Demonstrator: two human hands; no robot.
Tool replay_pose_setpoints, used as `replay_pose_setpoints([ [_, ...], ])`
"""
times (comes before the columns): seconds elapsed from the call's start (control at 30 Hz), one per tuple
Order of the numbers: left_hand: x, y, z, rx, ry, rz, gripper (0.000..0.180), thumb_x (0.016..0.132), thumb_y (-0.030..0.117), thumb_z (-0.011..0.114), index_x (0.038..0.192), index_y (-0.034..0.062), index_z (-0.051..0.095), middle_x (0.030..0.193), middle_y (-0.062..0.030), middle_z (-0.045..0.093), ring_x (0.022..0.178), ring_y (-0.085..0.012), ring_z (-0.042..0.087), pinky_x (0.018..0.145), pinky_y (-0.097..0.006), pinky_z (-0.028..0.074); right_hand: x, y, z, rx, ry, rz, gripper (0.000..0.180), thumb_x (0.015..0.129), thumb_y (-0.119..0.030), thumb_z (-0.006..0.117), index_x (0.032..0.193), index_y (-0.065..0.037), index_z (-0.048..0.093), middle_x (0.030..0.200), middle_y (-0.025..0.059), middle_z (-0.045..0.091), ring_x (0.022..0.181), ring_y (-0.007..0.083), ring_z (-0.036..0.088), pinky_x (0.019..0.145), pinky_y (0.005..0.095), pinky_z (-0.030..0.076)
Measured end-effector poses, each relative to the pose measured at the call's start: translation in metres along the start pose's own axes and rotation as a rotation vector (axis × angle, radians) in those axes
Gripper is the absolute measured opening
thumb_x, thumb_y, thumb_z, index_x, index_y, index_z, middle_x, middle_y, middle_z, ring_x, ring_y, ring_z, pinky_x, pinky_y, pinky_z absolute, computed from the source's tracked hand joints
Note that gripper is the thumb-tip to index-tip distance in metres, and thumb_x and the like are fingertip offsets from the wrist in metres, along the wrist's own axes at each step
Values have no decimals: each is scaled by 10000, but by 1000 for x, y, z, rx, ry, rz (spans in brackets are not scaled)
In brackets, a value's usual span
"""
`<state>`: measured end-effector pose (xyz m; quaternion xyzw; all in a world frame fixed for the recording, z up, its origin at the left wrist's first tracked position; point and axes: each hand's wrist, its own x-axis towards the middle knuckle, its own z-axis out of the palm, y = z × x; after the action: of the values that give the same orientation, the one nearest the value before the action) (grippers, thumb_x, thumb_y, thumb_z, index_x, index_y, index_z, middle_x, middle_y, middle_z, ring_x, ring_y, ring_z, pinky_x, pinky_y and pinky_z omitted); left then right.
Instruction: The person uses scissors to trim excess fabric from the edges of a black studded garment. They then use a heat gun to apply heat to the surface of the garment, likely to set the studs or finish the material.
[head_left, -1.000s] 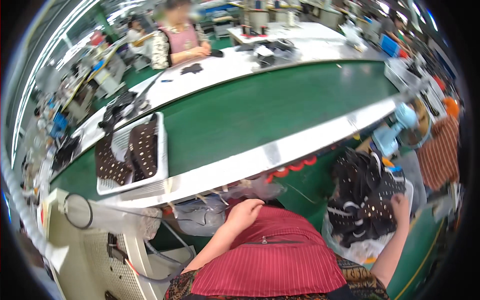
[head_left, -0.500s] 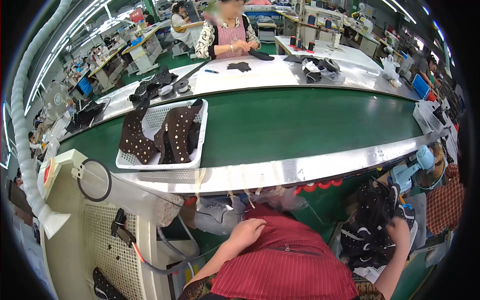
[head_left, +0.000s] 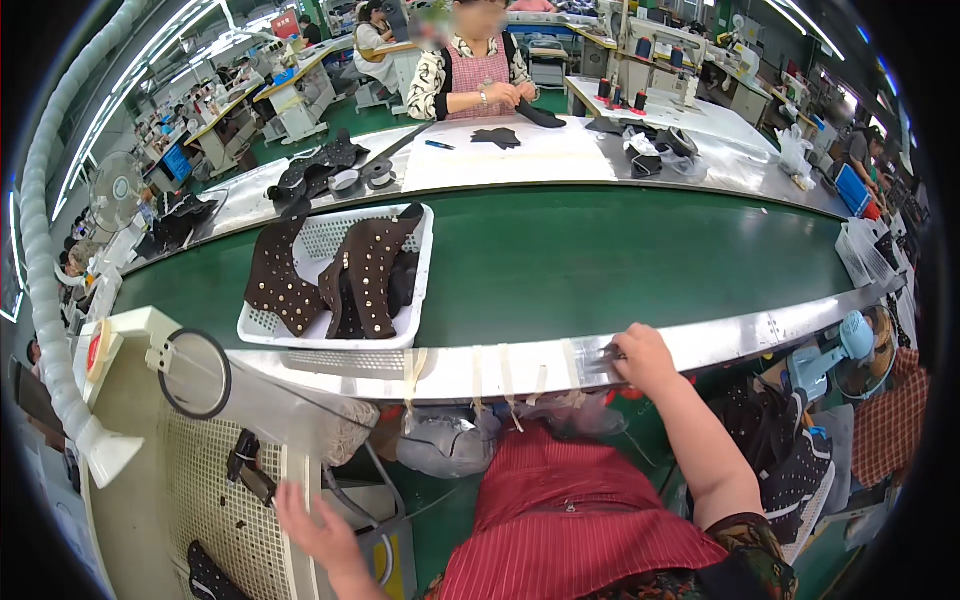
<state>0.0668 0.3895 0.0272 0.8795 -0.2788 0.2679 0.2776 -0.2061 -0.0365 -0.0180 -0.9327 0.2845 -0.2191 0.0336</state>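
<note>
My left hand (head_left: 322, 532) hovers at the lower left with fingers apart and slightly blurred. Nothing shows in it. It is beside the edge of a cream booth (head_left: 290, 462) with a perforated panel, close to a dark handled tool (head_left: 250, 462). On the metal edge (head_left: 710, 340) of the green worktop, my right hand (head_left: 645, 355) rests with curled fingers. A small dark thing shows at its fingertips, too hidden to name. A white basket (head_left: 427, 285) with brown studded pieces (head_left: 368, 275) stands left of that hand.
Across the green belt (head_left: 620, 240) a co-worker (head_left: 480, 80) handles a dark piece. Black studded pieces (head_left: 800, 470) fill a basket at my right, near a blue fan (head_left: 835, 345). A clear round-mouthed duct (head_left: 195, 373) and a white hose (head_left: 110, 455) stand at the left.
My right hand has left the black studded pieces and come up to the metal edge. My left hand has swung from my apron leftward to the booth, its fingers spreading.
</note>
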Motion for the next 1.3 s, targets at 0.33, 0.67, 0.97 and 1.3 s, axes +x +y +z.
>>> replay_pose_setpoints([
  [0.33,-11,-37,21,692,-219,-186,629,822,151,615,1386,40,359,1431,-141,376,1305,-390,336,1053,-509,280,5,3,4,183,-20,61,460,577,-303,778,950,-110,589,833,75,521,797,295,513,720,419,407],
  [0.67,24,1,16,718,-551,-431,794,722,165,684,1411,21,317,1439,-112,362,1365,-344,251,1120,-565,115,10,8,1,147,-123,52,545,643,-495,735,996,-101,605,885,75,537,871,274,508,780,412,387],
  [0.97,66,3,25,819,-713,-385,523,723,226,684,1139,-64,555,1160,-145,595,1229,-339,435,1120,-543,143,16,5,-7,155,-163,51,572,629,-498,744,1016,-99,609,907,70,549,908,270,518,836,418,377],
  [1.3,77,-52,19,714,-744,44,220,724,205,598,674,5,675,734,-130,663,849,-304,605,850,-426,419,143,-77,-93,461,327,116,52,800,-61,625,819,-36,585,740,95,591,680,280,573,606,364,431],
])
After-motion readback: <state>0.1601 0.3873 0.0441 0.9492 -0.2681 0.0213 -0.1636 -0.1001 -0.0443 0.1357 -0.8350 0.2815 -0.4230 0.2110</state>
